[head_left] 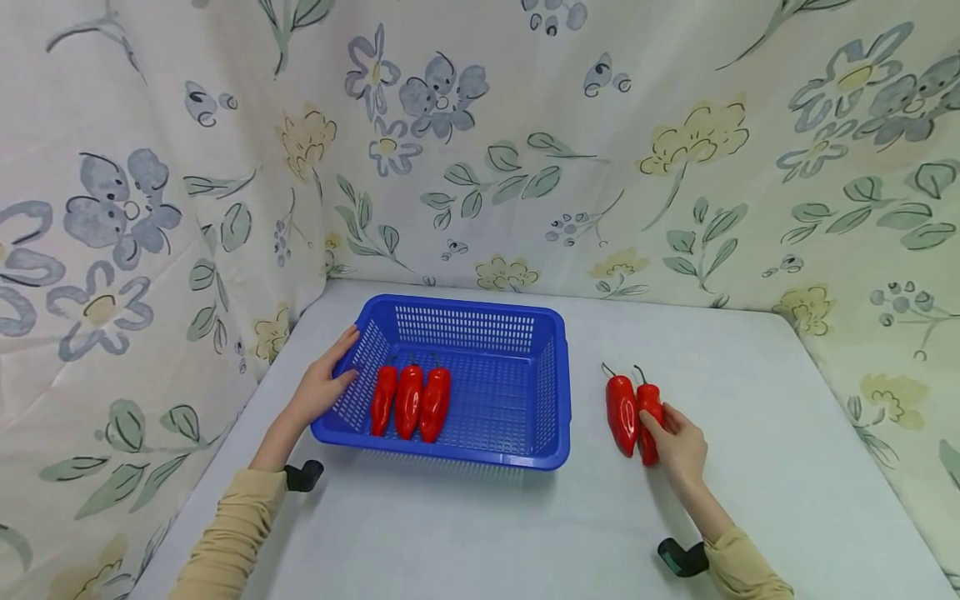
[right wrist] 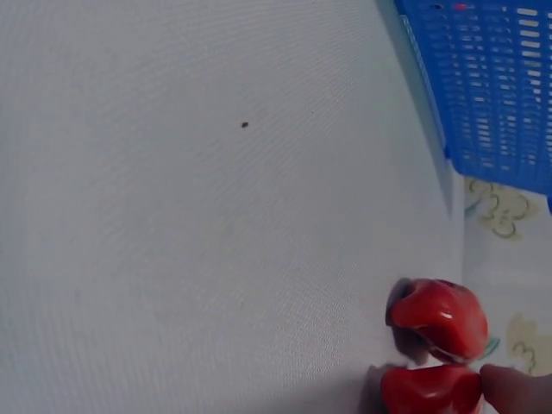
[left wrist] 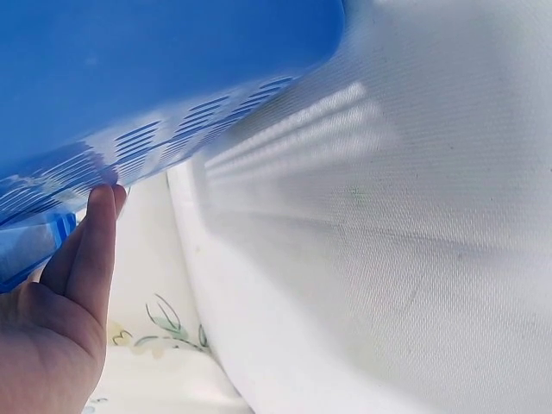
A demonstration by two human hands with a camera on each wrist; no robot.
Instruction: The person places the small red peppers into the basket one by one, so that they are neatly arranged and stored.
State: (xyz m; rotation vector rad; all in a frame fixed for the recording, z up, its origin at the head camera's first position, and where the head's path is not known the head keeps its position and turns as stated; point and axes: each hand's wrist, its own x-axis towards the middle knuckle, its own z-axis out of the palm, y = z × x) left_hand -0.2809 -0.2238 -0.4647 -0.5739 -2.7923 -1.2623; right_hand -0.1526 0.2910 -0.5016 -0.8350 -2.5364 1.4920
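The head view cuts off the table [head_left: 480,533] at its near edge; toward its right edge, the right hand [head_left: 684,450] partly hides a red pepper [head_left: 651,402].

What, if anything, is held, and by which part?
The right hand pinches the rightmost long red pepper around its middle. The left hand touches the left rim of the blue perforated plastic basket; gripping cannot be confirmed.
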